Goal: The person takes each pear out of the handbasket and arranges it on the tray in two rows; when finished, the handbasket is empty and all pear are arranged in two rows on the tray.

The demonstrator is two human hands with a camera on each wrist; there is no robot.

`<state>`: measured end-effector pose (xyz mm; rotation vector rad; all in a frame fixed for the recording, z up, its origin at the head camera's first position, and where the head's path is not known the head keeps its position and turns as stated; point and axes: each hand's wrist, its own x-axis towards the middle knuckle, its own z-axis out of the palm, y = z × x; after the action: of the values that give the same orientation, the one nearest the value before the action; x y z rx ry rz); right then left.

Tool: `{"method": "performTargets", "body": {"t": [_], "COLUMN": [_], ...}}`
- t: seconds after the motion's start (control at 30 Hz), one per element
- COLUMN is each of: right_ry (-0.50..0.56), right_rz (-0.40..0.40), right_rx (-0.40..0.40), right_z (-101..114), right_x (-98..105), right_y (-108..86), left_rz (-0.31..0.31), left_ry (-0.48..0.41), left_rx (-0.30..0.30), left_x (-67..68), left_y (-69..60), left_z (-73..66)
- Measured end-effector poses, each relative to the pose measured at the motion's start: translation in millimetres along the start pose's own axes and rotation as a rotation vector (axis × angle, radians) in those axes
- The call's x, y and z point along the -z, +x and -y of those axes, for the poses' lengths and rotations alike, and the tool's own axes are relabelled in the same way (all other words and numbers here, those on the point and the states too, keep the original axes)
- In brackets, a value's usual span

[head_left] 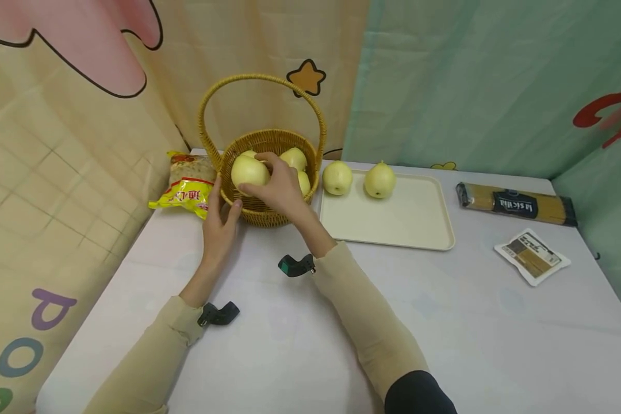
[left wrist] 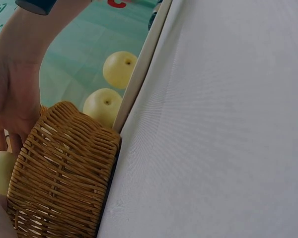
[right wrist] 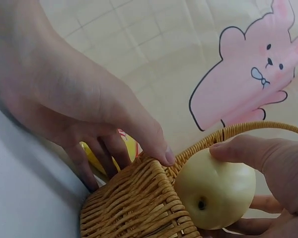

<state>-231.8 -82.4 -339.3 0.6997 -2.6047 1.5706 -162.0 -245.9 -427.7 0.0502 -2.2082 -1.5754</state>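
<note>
My right hand grips a pale yellow-green pear at the near left rim of a wicker basket. In the right wrist view, the thumb lies on top of this pear and fingers are behind it. My left hand holds the basket's left side. Its thumb is at the rim and its fingers lie along the outer wall, as the right wrist view shows. Several more pears, among them one pear at the back, lie inside the basket, partly hidden by my right hand.
A cream tray right of the basket bears two pears. A yellow snack bag lies left of the basket, whose tall handle arches overhead. Farther right are a spaghetti pack and a small white packet. Curtains border the table.
</note>
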Motion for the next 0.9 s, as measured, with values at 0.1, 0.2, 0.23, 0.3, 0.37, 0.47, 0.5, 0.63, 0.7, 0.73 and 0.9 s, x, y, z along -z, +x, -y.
{"method": "performTargets", "body": {"t": [0.1,0.2,0.23,0.3,0.37,0.47,0.5,0.63,0.7,0.73,0.9], "right_ry": [0.061,0.102,0.114,0.130,0.131,0.136,0.129,0.122,0.127,0.134,0.134], "right_rz": [-0.020,-0.039,-0.043,-0.050,-0.057,-0.065,-0.067,-0.082,-0.097,-0.105,-0.149], "right_rx": [0.020,0.021,0.020,0.019,0.021,0.029,0.027,0.034,0.038,0.040,0.019], "right_z": [-5.0,-10.0,-11.9,-15.2,-18.6,-23.0,-24.6,-33.1,-39.1,-41.9,-53.7], "right_x": [5.2,13.9,17.7,26.4,35.9,51.1,56.3,75.9,84.9,89.3,111.7], "right_y": [-2.5,-6.0,-7.1,-9.4,-11.4,-15.5,-17.2,-24.6,-28.3,-30.4,-40.8], "left_rz": [0.007,0.008,0.007,0.005,0.001,-0.003,-0.002,-0.001,0.003,0.004,0.012], "left_ry": [-0.016,-0.011,-0.011,-0.011,-0.013,-0.014,-0.014,-0.012,-0.011,-0.007,-0.013], "left_rx": [-0.008,-0.011,-0.013,-0.015,-0.018,-0.019,-0.017,-0.008,-0.007,-0.007,-0.006], "left_x": [-2.0,-2.0,-1.6,-0.5,0.7,2.2,2.6,2.8,2.6,2.4,1.6], "left_y": [-0.2,-0.4,-0.4,-0.4,-0.6,-0.6,-0.7,-0.7,-0.6,-0.5,-0.5], "left_z": [-0.7,-0.8,-0.5,-0.2,0.1,0.5,0.6,1.0,0.6,0.5,-0.5]}}
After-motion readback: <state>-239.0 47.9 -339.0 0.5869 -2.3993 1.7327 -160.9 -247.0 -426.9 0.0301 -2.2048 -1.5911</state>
